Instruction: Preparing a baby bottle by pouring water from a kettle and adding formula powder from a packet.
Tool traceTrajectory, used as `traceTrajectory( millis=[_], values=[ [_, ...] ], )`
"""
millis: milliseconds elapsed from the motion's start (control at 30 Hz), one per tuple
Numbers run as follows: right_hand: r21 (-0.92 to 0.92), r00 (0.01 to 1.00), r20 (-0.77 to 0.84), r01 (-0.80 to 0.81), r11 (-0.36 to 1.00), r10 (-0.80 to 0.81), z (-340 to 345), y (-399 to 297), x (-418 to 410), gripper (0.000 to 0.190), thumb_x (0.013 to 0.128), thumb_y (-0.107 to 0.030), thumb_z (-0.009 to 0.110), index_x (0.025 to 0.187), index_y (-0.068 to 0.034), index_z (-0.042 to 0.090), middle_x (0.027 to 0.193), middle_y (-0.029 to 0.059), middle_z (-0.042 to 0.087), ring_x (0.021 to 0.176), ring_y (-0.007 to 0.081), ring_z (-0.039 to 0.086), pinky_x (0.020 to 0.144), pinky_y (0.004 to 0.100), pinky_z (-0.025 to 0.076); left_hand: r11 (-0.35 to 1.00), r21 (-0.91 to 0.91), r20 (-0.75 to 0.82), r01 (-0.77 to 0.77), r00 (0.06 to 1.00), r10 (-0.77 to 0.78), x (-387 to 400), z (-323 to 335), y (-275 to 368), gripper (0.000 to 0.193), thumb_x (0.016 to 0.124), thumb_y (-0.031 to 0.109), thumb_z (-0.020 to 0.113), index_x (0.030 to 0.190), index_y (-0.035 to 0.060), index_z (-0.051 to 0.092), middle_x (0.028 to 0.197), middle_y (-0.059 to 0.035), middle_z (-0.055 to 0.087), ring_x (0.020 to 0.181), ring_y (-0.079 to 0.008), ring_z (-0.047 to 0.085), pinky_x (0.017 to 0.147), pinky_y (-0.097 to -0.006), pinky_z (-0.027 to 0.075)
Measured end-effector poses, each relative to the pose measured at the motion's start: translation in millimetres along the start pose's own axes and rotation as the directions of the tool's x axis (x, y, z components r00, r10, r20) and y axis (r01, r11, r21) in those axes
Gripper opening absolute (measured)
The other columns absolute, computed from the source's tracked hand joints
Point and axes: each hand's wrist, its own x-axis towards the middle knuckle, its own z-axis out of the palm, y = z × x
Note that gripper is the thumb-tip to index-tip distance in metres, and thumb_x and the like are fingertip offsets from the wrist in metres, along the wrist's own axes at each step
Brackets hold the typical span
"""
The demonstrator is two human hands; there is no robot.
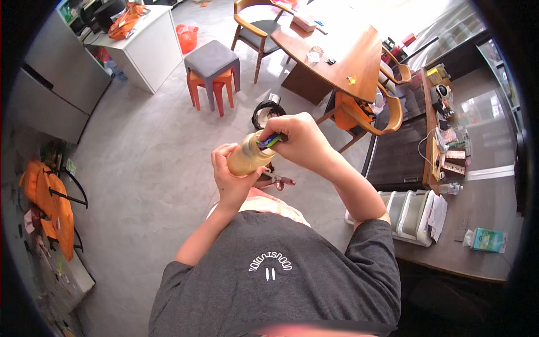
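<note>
In front of my chest, my left hand [231, 175] is wrapped around a yellowish translucent bottle or jar [248, 156], which is tilted. At its mouth, my right hand [294, 141] pinches a small blue and green item [271, 141], perhaps a packet or a cloth. The fingers hide part of that item, and I cannot tell whether it reaches inside. Just beyond my hands a black-rimmed waste bin [257, 114] with a pale liner stands on the grey floor.
Stacked plastic stools [212, 59] stand ahead, left of a wooden table [337, 71] with wooden chairs [393, 113]. A white cabinet [147, 50] is at the upper left. White storage bins [410, 215] are at my right. An orange bag [54, 210] is at the far left.
</note>
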Motion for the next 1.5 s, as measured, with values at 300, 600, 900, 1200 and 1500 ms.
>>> traceTrajectory(
  millis=[300, 600, 900, 1200, 1500],
  values=[
    [-0.003, 0.995, 0.091, -0.031, 1.000, 0.031, -16, 34, 9, 0.016, 0.072, 0.004, 0.072, 0.087, -0.002, 0.071, 0.075, 0.0126, 0.070, 0.070, 0.0243, 0.071, 0.066, 0.0332, 0.053, 0.997, 0.078, -0.032, -0.014, 0.999, 0.017, 21, 25, -6, 0.073, 0.061, 0.008, 0.094, 0.119, 0.0058, 0.049, 0.122, -0.0100, 0.049, 0.114, -0.0241, 0.053, 0.099, -0.0370, 0.047],
    [0.115, 0.999, 0.007, -0.032, 0.993, 0.032, -12, 50, 29, 0.015, 0.074, 0.002, 0.072, 0.089, -0.002, 0.071, 0.079, 0.0129, 0.071, 0.072, 0.0237, 0.071, 0.066, 0.0321, 0.054, 0.996, 0.093, -0.063, -0.004, 0.998, 0.010, 38, 28, -10, 0.072, 0.061, 0.007, 0.093, 0.119, 0.0059, 0.049, 0.121, -0.0104, 0.049, 0.113, -0.0243, 0.053, 0.098, -0.0364, 0.047],
    [0.015, 0.996, 0.091, -0.023, 1.000, 0.021, -9, 55, 47, 0.014, 0.074, 0.002, 0.072, 0.087, -0.001, 0.071, 0.075, 0.0128, 0.070, 0.069, 0.0215, 0.071, 0.067, 0.0316, 0.053, 0.994, 0.110, -0.088, 0.009, 0.996, 0.001, 47, 28, -18, 0.072, 0.062, 0.007, 0.093, 0.119, 0.0051, 0.048, 0.121, -0.0110, 0.049, 0.113, -0.0251, 0.053, 0.098, -0.0369, 0.047],
    [0.103, 0.997, 0.081, 0.004, 0.995, -0.013, -8, 56, 59, 0.013, 0.073, 0.003, 0.070, 0.085, -0.001, 0.070, 0.075, 0.0142, 0.069, 0.070, 0.0252, 0.071, 0.067, 0.0325, 0.053, 0.992, 0.122, -0.090, 0.023, 0.996, -0.012, 51, 28, -19, 0.072, 0.062, 0.009, 0.093, 0.117, 0.0051, 0.048, 0.121, -0.0113, 0.049, 0.113, -0.0252, 0.053, 0.097, -0.0379, 0.047],
    [0.106, 0.999, 0.010, 0.039, 0.994, -0.040, -7, 50, 67, 0.014, 0.072, 0.003, 0.071, 0.085, -0.002, 0.071, 0.075, 0.0133, 0.069, 0.069, 0.0255, 0.070, 0.065, 0.0330, 0.053, 0.994, 0.094, -0.124, 0.048, 0.992, -0.037, 52, 24, -22, 0.071, 0.063, 0.005, 0.092, 0.118, 0.0050, 0.047, 0.121, -0.0109, 0.048, 0.114, -0.0246, 0.052, 0.098, -0.0377, 0.047]
  ],
)
